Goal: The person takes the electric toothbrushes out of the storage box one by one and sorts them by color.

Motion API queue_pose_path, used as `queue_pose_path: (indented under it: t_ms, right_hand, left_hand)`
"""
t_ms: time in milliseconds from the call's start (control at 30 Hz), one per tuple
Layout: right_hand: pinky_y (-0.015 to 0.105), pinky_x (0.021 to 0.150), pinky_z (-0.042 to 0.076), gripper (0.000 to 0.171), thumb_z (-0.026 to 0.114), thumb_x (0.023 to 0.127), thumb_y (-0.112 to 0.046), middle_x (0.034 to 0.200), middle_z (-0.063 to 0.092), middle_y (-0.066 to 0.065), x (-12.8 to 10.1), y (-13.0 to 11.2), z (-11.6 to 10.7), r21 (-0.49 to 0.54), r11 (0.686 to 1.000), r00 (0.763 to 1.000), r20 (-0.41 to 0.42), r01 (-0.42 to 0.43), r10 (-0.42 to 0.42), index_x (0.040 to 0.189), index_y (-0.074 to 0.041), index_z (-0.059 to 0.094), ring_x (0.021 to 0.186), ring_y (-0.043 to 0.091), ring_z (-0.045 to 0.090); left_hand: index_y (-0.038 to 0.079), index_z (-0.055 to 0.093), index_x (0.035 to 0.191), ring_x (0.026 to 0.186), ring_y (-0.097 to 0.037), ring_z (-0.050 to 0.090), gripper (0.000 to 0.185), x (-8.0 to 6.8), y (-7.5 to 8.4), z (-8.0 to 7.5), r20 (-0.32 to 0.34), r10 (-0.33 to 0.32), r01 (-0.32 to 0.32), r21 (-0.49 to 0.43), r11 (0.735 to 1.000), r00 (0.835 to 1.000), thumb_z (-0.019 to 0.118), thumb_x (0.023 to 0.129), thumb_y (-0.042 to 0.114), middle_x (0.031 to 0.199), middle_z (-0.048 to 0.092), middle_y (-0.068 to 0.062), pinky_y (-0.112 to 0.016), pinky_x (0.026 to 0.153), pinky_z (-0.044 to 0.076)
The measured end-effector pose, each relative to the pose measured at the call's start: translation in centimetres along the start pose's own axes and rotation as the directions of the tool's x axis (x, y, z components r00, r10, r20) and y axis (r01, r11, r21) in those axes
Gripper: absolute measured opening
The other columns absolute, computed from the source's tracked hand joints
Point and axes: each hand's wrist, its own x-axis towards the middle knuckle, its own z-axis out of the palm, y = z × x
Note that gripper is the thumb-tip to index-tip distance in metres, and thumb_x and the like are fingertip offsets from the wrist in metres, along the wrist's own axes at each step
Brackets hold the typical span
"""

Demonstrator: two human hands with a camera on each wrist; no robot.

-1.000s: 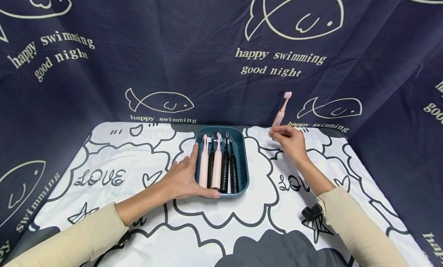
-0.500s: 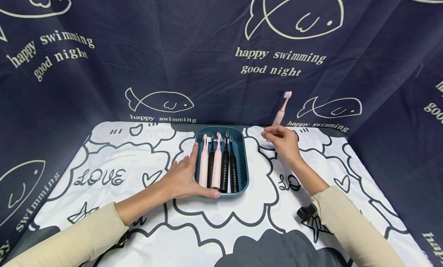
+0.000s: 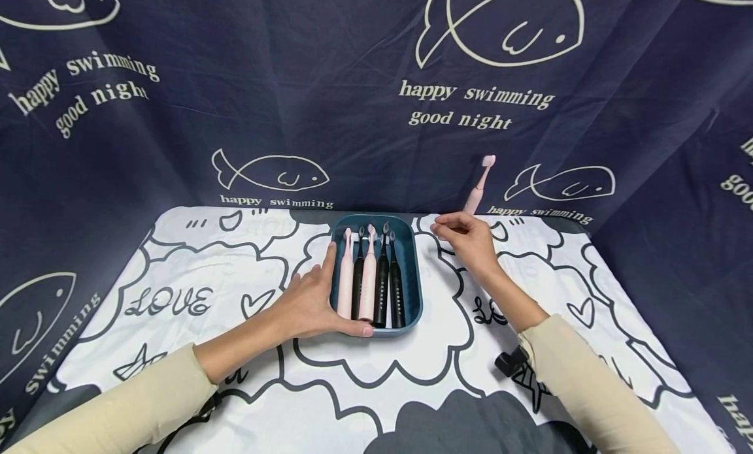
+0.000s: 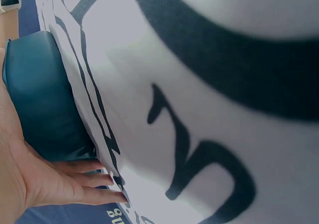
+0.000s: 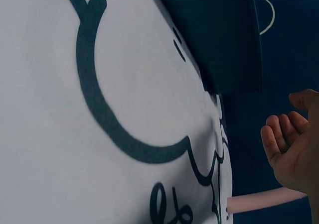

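Observation:
A dark teal tray (image 3: 418, 291) sits mid-table and holds several electric toothbrushes side by side, two pink (image 3: 368, 284) and the others black (image 3: 382, 291). My left hand (image 3: 317, 297) rests flat against the tray's left wall, its thumb lying along the front rim; in the left wrist view its straight fingers (image 4: 75, 181) lie beside the tray (image 4: 45, 99). My right hand (image 3: 451, 229) hovers just right of the tray's far corner, loosely curled and holding nothing. Behind it a pink toothbrush (image 3: 480, 186) stands upright by the curtain, also visible in the right wrist view as the pink toothbrush (image 5: 264, 201) below the right hand (image 5: 294, 149).
A white cloth with black cloud and "LOVE" drawings (image 3: 176, 297) covers the table. Dark blue fish-print curtain (image 3: 294, 114) closes in the back and both sides. A black camera clip (image 3: 507, 361) sits at my right wrist.
My right hand has let go of the standing pink toothbrush and moved left toward the tray. The left hand and tray have not moved.

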Motion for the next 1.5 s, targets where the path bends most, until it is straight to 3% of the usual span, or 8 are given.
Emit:
queue_pose_path:
  t_ms: [267, 500, 900, 1233, 1500]
  right_hand:
    - [0.012, 0.082, 0.060, 0.026, 0.081, 0.103, -0.014, 0.089, 0.076, -0.017, -0.2, -0.5, 1.1, 0.023, 1.000, 1.000, 0.029, 0.005, -0.006, 0.121, 0.004, 0.081, 0.083, -0.004, 0.073]
    - [0.013, 0.083, 0.061, 0.023, 0.077, 0.103, -0.008, 0.094, 0.080, -0.012, -0.4, -1.0, 1.8, 0.057, 0.998, 0.998, 0.049, 0.030, -0.033, 0.121, 0.006, 0.081, 0.085, -0.004, 0.074]
    - [0.017, 0.084, 0.062, 0.023, 0.081, 0.103, -0.012, 0.097, 0.082, -0.003, -0.7, -1.5, 2.7, 0.067, 0.997, 0.998, 0.056, 0.026, -0.030, 0.121, 0.004, 0.081, 0.086, -0.002, 0.075]
    - [0.018, 0.085, 0.062, 0.024, 0.083, 0.103, -0.019, 0.104, 0.084, 0.012, -0.8, -2.4, 3.5, 0.053, 0.998, 0.997, 0.070, 0.027, -0.031, 0.120, -0.001, 0.083, 0.086, 0.001, 0.077]
    - [0.025, 0.085, 0.064, 0.025, 0.084, 0.102, -0.017, 0.103, 0.083, 0.011, -0.9, -2.7, 4.3, 0.069, 0.997, 0.996, 0.072, 0.043, -0.048, 0.119, 0.000, 0.083, 0.084, 0.003, 0.075]
  left_hand:
    - [0.013, -0.008, 0.182, 0.153, -0.053, 0.055, 0.180, 0.0, 0.1, -0.1, 0.008, 0.002, -0.002, -0.002, 1.000, 1.000, 0.086, 0.057, 0.101, 0.164, 0.054, -0.037, -0.074, 0.132, 0.032]
    - [0.012, -0.008, 0.182, 0.145, -0.054, 0.061, 0.181, 0.0, 0.1, -0.1, -0.001, 0.002, -0.002, 0.005, 1.000, 1.000, 0.085, 0.056, 0.102, 0.161, 0.056, -0.038, -0.073, 0.131, 0.034]
    - [0.011, -0.007, 0.182, 0.149, -0.050, 0.061, 0.182, 0.1, 0.1, 0.0, -0.003, 0.005, -0.005, -0.007, 1.000, 1.000, 0.085, 0.055, 0.102, 0.161, 0.055, -0.041, -0.070, 0.132, 0.035]
    - [0.012, -0.008, 0.182, 0.150, -0.051, 0.059, 0.182, 0.1, 0.1, 0.0, 0.010, -0.004, 0.004, -0.014, 1.000, 1.000, 0.085, 0.055, 0.102, 0.163, 0.052, -0.042, -0.070, 0.132, 0.036]
    - [0.015, -0.009, 0.182, 0.144, -0.053, 0.062, 0.180, 0.0, 0.0, -0.1, 0.015, -0.010, 0.010, 0.001, 1.000, 1.000, 0.083, 0.056, 0.104, 0.161, 0.056, -0.038, -0.069, 0.129, 0.040]
